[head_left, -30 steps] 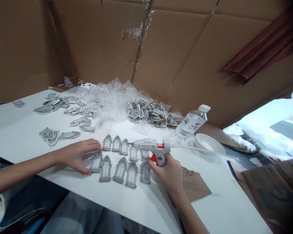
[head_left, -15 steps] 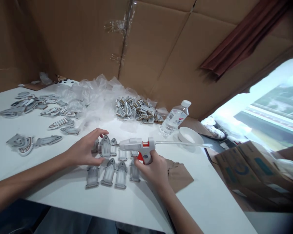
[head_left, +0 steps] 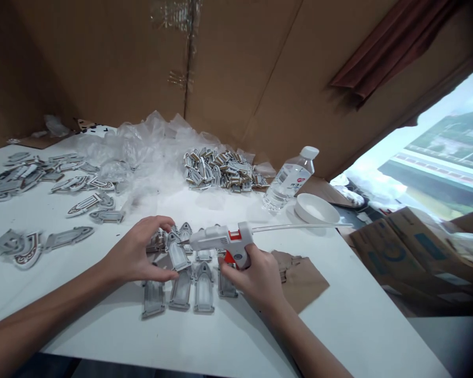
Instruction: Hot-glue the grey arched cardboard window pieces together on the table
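Observation:
My right hand point(head_left: 258, 275) grips a white hot glue gun point(head_left: 220, 239) with a red trigger; a long clear glue stick point(head_left: 299, 227) sticks out of its back. The nozzle points left, at a small grey arched plastic piece point(head_left: 178, 255). My left hand point(head_left: 142, 252) pinches this piece between thumb and fingertips, tilted over the other pieces. Beneath and beside it, similar grey arched pieces point(head_left: 204, 289) lie in rows on the white table point(head_left: 114, 325). Some of the back row is hidden behind the glue gun and my left hand.
Behind the rows are a heap of small pieces point(head_left: 220, 170), clear plastic bags point(head_left: 142, 147) and a water bottle point(head_left: 289, 178) beside a white bowl point(head_left: 317, 209). More grey parts point(head_left: 27, 176) lie left. Flat cardboard point(head_left: 305, 281) rests by my right hand; cardboard walls point(head_left: 236, 68) stand behind.
My left hand has taken hold of an arched piece and tilted it, its lower end now over the front row. The glue gun nozzle stays close to it. The view has shifted slightly.

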Tool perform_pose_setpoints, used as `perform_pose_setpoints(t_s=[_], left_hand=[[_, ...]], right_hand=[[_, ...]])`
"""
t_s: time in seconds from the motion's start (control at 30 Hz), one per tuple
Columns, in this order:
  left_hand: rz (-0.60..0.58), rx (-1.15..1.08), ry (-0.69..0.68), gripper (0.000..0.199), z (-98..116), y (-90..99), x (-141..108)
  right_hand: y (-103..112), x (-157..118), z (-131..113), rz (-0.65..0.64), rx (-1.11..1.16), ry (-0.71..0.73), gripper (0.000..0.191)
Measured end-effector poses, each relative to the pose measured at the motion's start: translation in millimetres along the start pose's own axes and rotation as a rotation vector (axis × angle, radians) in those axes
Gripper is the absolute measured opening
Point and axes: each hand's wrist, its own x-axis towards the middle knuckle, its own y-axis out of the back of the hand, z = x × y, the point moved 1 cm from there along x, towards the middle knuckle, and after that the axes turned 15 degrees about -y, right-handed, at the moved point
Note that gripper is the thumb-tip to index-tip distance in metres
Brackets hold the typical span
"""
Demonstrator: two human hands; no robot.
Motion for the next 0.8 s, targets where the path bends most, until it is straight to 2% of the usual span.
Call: perform_pose_setpoints(t_s=[0.2,0.53,0.8], left_hand=[[0.009,-0.007,-0.005,0.07,4.6,-0.4,1.0],[0.046,-0.011,-0.032,0.073,6.9,-2.6,1.2],[0.056,-0.003,-0.048,0.071,6.7,-3.2,0.2]], right_hand=[[-0.4,-0.9,-2.4,-0.038,-0.017,-0.006,0.033],[-2.4,-0.6,-0.5,-0.099,-0.02,-0.038,0.023],[-1.8,1.4,-0.5,-0.126,-0.057,-0.048,0.028]])
